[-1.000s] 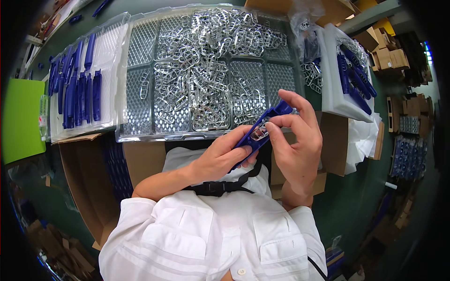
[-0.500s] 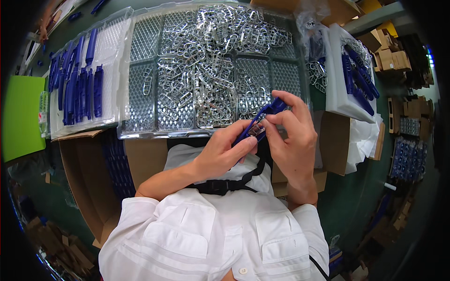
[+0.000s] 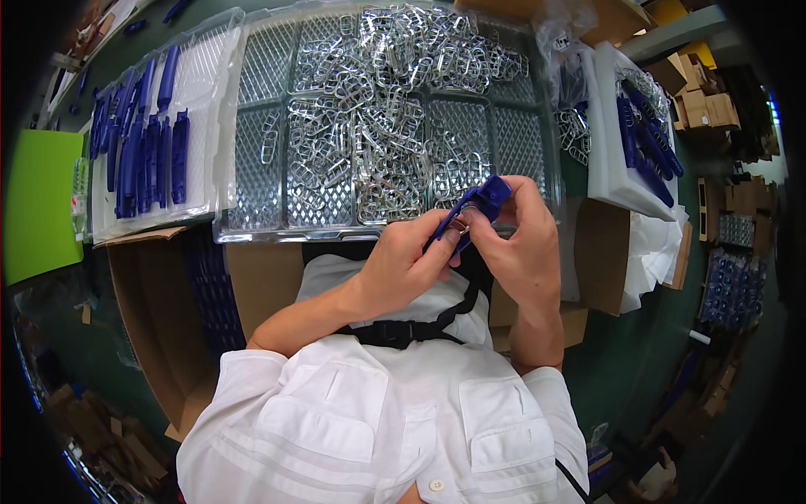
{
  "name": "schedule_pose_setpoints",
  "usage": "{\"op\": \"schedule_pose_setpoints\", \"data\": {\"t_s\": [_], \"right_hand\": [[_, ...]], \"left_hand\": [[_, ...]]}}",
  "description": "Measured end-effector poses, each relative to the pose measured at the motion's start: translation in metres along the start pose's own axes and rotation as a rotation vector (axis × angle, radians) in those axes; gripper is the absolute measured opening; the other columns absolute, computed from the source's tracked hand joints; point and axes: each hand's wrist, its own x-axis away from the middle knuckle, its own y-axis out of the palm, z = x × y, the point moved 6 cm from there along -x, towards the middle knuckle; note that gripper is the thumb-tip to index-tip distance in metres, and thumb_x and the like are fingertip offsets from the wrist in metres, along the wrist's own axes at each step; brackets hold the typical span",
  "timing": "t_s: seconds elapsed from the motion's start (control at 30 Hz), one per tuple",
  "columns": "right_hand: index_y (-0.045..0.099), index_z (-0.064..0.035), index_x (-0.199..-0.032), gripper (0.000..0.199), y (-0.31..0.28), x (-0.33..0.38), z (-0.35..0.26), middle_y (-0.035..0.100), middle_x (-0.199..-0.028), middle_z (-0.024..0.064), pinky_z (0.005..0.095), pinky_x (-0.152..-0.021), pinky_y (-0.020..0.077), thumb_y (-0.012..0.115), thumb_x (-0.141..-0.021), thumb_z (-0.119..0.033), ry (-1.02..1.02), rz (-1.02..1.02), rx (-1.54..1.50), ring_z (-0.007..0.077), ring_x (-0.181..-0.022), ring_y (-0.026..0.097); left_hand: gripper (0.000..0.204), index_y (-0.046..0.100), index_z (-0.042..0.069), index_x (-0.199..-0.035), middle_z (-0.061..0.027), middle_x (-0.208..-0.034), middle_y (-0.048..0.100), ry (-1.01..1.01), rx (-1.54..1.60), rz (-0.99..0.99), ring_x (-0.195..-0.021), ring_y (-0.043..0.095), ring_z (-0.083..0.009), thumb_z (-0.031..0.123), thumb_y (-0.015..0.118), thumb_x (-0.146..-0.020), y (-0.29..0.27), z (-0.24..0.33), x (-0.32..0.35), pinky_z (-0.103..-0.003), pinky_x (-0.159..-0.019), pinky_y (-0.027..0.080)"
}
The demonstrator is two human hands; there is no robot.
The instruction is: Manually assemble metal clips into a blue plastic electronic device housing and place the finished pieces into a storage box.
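Note:
Between my hands is a long, narrow blue plastic part [image 3: 491, 193], tilted up to the right above the tray's front edge. Its lower end is gripped by my left hand [image 3: 401, 262], thumb on top. My right hand [image 3: 527, 252] is closed around the upper end, its thumb pressing at a small shiny metal loop [image 3: 459, 225] in the channel. Fingertips partly cover that loop. Just beyond, a clear compartmented tray [image 3: 294, 236] carries a heap of shiny metal loops [image 3: 390, 126].
On the left, a white textured tray [image 3: 206, 160] bears several blue plastic parts [image 3: 130, 160]. A white foam block [image 3: 606, 143] with more blue parts stands on the right. An open cardboard box [image 3: 147, 311] is below left, and a green panel [image 3: 38, 206] lies far left.
The blue part has turned, so more of its broad upper end shows. My right index finger has moved behind that end, while my right thumb stays at the metal loop.

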Motion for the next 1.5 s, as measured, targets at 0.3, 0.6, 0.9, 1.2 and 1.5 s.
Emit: {"op": "schedule_pose_setpoints", "data": {"t_s": [0.3, 0.6, 0.9, 1.2, 1.5], "right_hand": [[0.057, -0.0005, -0.110, 0.032, 0.012, 0.001, -0.003, 0.072, -0.088, 0.0139, 0.0399, -0.069, 0.0583, 0.078, -0.089, -0.011, -0.017, -0.015, 0.007, 0.0295, -0.078, 0.075], [0.058, 0.0011, -0.110, 0.026, 0.018, -0.011, 0.014, 0.071, -0.095, 0.0103, 0.0338, -0.075, 0.0571, 0.074, -0.090, 0.000, 0.081, -0.066, -0.216, 0.0211, -0.083, 0.072], [0.065, 0.0012, -0.109, 0.036, -0.026, 0.001, 0.006, 0.068, -0.115, 0.0197, 0.0348, -0.093, 0.0547, 0.071, -0.077, 0.017, -0.378, -0.012, -0.591, 0.0252, -0.107, 0.067], [0.067, 0.0019, -0.112, 0.042, -0.015, -0.011, 0.021, 0.069, -0.122, 0.0172, 0.0328, -0.094, 0.0558, 0.064, -0.075, 0.021, -0.334, 0.011, -0.552, 0.0240, -0.111, 0.070], [0.067, 0.0035, -0.119, 0.033, -0.024, -0.009, 0.039, 0.068, -0.126, 0.0143, 0.0286, -0.092, 0.0562, 0.064, -0.089, 0.016, -0.148, 0.122, -0.540, 0.0180, -0.104, 0.071]], "left_hand": [[0.019, 0.070, 0.000, -0.112, -0.0073, -0.067, 0.070, -0.069, -0.013, 0.090, -0.055, 0.068, -0.0125, 0.016, 0.061, -0.106, -0.008, -0.011, 0.003, -0.029, -0.052, 0.053], [0.019, 0.069, 0.000, -0.115, -0.0056, -0.073, 0.071, -0.087, -0.068, 0.084, -0.058, 0.064, -0.0086, 0.014, 0.063, -0.104, -0.014, -0.009, -0.005, -0.027, -0.054, 0.050], [0.055, 0.059, -0.003, -0.144, -0.0170, -0.121, 0.070, 0.336, -0.272, -0.117, -0.108, 0.070, -0.0263, 0.010, 0.076, -0.093, -0.026, 0.051, 0.015, -0.036, -0.091, 0.056], [0.060, 0.066, -0.001, -0.133, -0.0177, -0.119, 0.073, 0.468, -0.537, 0.081, -0.107, 0.073, -0.0306, 0.002, 0.089, -0.078, -0.041, 0.076, 0.009, -0.037, -0.090, 0.059], [0.052, 0.067, 0.002, -0.134, -0.0152, -0.117, 0.074, 0.407, -0.743, 0.112, -0.101, 0.073, -0.0203, 0.010, 0.086, -0.087, -0.111, 0.116, -0.046, -0.033, -0.086, 0.059]]}}
